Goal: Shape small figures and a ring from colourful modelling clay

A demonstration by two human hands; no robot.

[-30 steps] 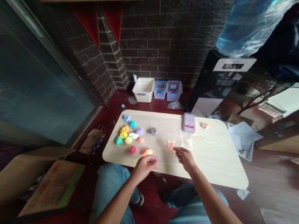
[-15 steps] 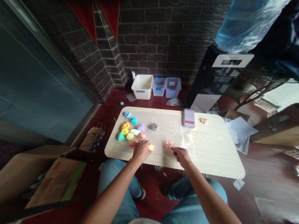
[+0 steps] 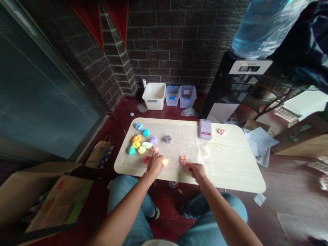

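Note:
On the bubble wrap (image 3: 180,140) covering the table, a small orange-pink clay animal face (image 3: 183,159) with ears lies before me. My right hand (image 3: 197,171) is closed in a pinch, fingertips at the lower right edge of that face; whatever they hold is too small to make out. My left hand (image 3: 155,165) is bent down with fingers together, beside a pale pink clay lump (image 3: 154,150); its fingertips are partly hidden. A bright orange clay piece (image 3: 165,161) lies right of this hand, and a red clay lump (image 3: 146,160) shows to its left.
Several coloured clay lumps (image 3: 137,144) lie on the left of the table (image 3: 234,162), a grey one (image 3: 168,139) farther right. A blurred upright box (image 3: 205,129) and a small multicoloured cluster (image 3: 221,131) stand at the right. Plastic bins (image 3: 155,96) sit by the wall.
The view has shifted slightly, so the table appears a little farther left. The red lump shows more beside my left hand. My right hand stays pinched at the clay face.

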